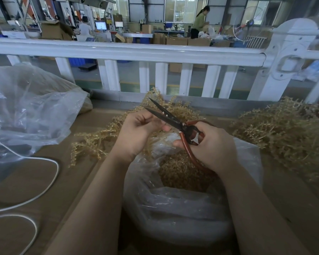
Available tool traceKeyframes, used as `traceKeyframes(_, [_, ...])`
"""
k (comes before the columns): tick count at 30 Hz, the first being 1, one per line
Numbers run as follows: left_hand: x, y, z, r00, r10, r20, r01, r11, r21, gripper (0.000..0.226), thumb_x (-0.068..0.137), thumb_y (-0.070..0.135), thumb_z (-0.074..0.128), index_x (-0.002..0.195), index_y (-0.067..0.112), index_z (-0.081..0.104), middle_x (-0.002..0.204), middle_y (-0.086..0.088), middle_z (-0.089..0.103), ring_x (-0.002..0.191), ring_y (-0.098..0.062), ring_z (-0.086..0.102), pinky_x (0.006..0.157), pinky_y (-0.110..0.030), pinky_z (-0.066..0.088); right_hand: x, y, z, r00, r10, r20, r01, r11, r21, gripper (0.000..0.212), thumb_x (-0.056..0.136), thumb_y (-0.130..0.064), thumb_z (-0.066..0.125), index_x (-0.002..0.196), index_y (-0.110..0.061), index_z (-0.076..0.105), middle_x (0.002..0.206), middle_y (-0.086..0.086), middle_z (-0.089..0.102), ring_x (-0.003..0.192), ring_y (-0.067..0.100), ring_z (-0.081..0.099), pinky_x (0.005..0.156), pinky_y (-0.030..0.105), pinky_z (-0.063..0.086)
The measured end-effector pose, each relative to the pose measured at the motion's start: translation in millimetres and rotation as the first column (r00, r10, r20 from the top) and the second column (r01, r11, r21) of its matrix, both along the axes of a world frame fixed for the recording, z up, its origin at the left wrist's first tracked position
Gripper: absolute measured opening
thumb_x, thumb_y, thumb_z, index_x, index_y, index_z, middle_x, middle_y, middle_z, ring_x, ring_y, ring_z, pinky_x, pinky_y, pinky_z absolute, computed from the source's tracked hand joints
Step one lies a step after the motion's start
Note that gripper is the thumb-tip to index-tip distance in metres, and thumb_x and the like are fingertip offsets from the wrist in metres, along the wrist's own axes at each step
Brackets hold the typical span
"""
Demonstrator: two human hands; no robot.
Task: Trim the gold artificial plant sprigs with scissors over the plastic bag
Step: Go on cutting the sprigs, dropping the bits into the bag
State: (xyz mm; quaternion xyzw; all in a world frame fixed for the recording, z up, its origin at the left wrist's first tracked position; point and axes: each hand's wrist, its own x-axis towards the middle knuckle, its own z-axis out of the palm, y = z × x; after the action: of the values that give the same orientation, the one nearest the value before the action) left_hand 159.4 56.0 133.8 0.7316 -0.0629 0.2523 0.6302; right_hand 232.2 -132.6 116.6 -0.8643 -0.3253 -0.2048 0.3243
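Head view: holding scissors [171, 120] in the right hand [209, 144], fingers curled through the red handles, blades parted and pointing up-left. Pinching a gold sprig [101, 140] with the left hand [136, 131], fingers curled round its stem, directly above the open plastic bag [182, 208]. Trailing left of the bag, more branches; heaped right of the bag, a further gold pile [284, 137]. Judging the sprig light, springy and thin-stemmed, likely snagging on neighbours; best gripping near the stem base, close to the blades. Lying left of the bag, a white cable [35, 190].
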Motion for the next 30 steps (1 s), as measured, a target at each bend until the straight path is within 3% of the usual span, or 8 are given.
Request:
traceKeyframes(4, [0.7,1.1,-0.8,1.0,-0.001,-0.01,0.0,1.0,-0.003,0.013,0.094,-0.002,0.058,0.092,-0.004,0.071,0.078,-0.009,0.073,0.077,-0.015,0.068,0.076,-0.019,0.049,-0.4,-0.4,-0.3,1.0,-0.004,-0.002,0.004,1.0,0.012,0.075,0.063,-0.091,0.046,0.099,-0.031,0.072,0.066,-0.028,0.049,0.057,-0.004,0.049,0.053,0.011,0.033])
traceKeyframes(7, [0.7,0.8,-0.4,1.0,0.004,-0.019,-0.004,1.0,0.0,0.013,0.094,-0.002,0.058,0.092,-0.007,0.07,0.078,-0.01,0.073,0.078,-0.016,0.068,0.078,-0.021,0.048,-0.7,-0.4,-0.5,1.0,-0.015,0.015,0.015,1.0,0.006,0.071,0.065,-0.09,0.047,0.099,-0.033,0.072,0.066,-0.032,0.045,0.056,-0.008,0.045,0.053,0.008,0.03])
traceKeyframes(13, [-0.3,-2.8,3.3,0.999,0.013,-0.034,-0.01,0.995,0.096,0.017,0.09,-0.004,0.06,0.085,0.006,0.073,0.081,-0.014,0.074,0.088,-0.025,0.071,0.091,-0.035,0.053,0.7,-1.3,-1.1,1.0,0.0,0.012,0.001,1.0,-0.022,0.064,0.069,-0.088,0.052,0.1,-0.035,0.067,0.066,-0.028,0.05,0.057,-0.008,0.048,0.053,0.01,0.034])
traceKeyframes(18, [0.4,-2.6,3.8,0.998,0.032,-0.049,-0.027,0.994,0.103,0.011,0.089,-0.007,0.06,0.088,-0.006,0.071,0.08,-0.012,0.074,0.087,-0.022,0.071,0.091,-0.033,0.052,-0.2,-1.5,-0.7,1.0,0.008,0.011,-0.008,1.0,-0.028,0.06,0.07,-0.087,0.055,0.1,-0.036,0.068,0.071,-0.026,0.057,0.06,-0.009,0.051,0.052,0.008,0.033])
traceKeyframes(23, [0.3,-4.0,5.0,0.999,0.031,-0.038,-0.027,0.995,0.097,0.01,0.087,-0.01,0.06,0.089,-0.01,0.07,0.079,-0.015,0.073,0.084,-0.022,0.069,0.085,-0.025,0.052,-1.8,-1.1,1.0,1.0,-0.002,0.01,0.002,1.0,0.012,0.052,0.068,-0.08,0.065,0.098,-0.037,0.07,0.062,-0.035,0.043,0.056,-0.016,0.043,0.051,0.009,0.027])
traceKeyframes(30, [-0.3,-2.9,4.4,0.998,0.026,-0.057,-0.021,0.996,0.091,0.01,0.089,-0.008,0.059,0.094,-0.014,0.067,0.082,-0.019,0.072,0.082,-0.019,0.069,0.085,-0.026,0.051,-0.2,-1.5,1.5,1.0,0.005,-0.029,-0.005,1.0,-0.006,0.056,0.067,-0.082,0.062,0.1,-0.037,0.071,0.067,-0.033,0.049,0.06,-0.013,0.048,0.054,0.011,0.033])
